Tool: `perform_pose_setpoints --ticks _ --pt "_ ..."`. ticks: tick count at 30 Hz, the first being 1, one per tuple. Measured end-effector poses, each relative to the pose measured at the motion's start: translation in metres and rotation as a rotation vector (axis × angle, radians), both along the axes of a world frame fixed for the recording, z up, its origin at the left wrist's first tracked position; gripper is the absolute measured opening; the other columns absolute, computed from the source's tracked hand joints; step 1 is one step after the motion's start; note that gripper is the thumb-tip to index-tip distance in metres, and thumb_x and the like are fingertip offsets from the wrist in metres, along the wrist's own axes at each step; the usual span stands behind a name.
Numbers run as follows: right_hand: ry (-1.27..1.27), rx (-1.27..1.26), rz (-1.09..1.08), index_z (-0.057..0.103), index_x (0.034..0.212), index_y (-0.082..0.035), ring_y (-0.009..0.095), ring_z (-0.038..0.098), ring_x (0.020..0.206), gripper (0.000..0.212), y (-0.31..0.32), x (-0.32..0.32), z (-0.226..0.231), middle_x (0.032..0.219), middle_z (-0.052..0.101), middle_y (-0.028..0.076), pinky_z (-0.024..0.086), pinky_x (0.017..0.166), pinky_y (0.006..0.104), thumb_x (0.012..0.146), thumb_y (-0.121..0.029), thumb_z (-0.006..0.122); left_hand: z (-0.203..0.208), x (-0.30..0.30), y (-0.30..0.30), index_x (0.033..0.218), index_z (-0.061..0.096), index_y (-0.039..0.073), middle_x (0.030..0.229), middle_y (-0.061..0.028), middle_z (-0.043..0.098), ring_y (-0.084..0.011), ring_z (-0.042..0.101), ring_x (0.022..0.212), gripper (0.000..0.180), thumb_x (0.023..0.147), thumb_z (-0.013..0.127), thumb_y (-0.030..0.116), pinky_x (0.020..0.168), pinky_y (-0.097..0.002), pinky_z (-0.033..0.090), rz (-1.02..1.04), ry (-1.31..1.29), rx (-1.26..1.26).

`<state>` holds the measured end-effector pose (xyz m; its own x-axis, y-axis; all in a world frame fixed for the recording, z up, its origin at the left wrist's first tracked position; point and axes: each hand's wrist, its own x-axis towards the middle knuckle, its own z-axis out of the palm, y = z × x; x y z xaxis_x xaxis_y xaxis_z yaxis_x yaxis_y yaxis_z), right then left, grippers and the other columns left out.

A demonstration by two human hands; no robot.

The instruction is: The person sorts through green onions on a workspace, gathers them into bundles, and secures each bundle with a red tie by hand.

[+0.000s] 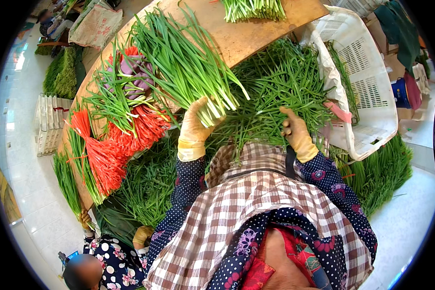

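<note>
My left hand (pixel 193 128), in a pale yellow glove, is closed around the white stem ends of a bunch of garlic chives (pixel 179 63). The green leaves of that bunch stretch away over the wooden table. My right hand (pixel 297 133), gloved alike, hovers by a large heap of loose chives (pixel 270 87) in front of me. Its fingers are loosely curled and apart, with nothing visible in them. Left of the held bunch lie a smaller tuft of chives (pixel 113 104), a purple cloth or glove (pixel 137 75) and a pile of red ties (pixel 135 130).
A white perforated plastic crate (pixel 367 77) tilts at my right. Another bunch (pixel 253 9) lies at the table's (pixel 246 41) far edge. More chives (pixel 382 169) stand on the floor at right. A co-worker (pixel 116 256) at lower left grips a bunch (pixel 67 179). Crates (pixel 50 123) stand farther left.
</note>
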<state>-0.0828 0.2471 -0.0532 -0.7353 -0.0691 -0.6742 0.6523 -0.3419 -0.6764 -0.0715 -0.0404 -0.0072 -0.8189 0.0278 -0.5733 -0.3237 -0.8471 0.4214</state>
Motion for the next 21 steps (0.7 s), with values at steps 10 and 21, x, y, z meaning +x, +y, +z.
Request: perform_pose_setpoints --ticks 10,21 --pt "1.111 1.14 0.616 0.065 0.1 -0.018 0.019 0.056 0.044 0.026 -0.051 -0.015 0.096 0.06 0.062 0.006 0.043 0.041 0.0307 0.079 -0.033 0.063 -0.007 -0.003 0.004 0.098 0.059 0.011 0.097 -0.0083 0.064 -0.0246 0.061 0.087 0.022 0.081 0.064 0.024 0.079 -0.0493 0.048 0.01 0.026 0.033" --pt "1.51 1.113 0.731 0.055 0.072 -0.01 0.024 0.055 0.045 0.007 -0.129 -0.039 0.072 0.052 0.053 0.009 0.042 0.041 0.0324 0.076 -0.015 0.058 -0.019 -0.009 0.004 0.094 0.061 0.009 0.089 -0.0036 0.064 -0.02 0.061 0.081 0.018 0.079 0.067 0.016 0.073 -0.0421 0.052 0.03 0.014 0.061"
